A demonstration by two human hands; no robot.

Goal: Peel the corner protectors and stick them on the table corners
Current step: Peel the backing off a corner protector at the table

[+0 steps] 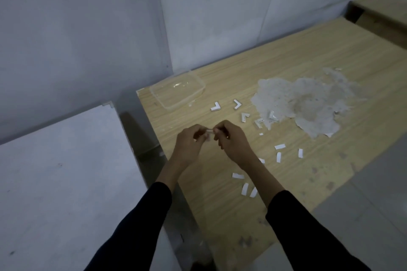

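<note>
Grip shared: left hand (189,141) and right hand (231,142) pinch the protector (210,131) by its ends, axis crosswise; nearest tabletop corner (141,94) lies ahead-left.

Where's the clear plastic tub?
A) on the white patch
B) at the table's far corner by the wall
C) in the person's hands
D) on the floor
B: the clear tub sits on the table at its far corner by the wall; the left hand and right hand pinch only a corner protector.
</note>
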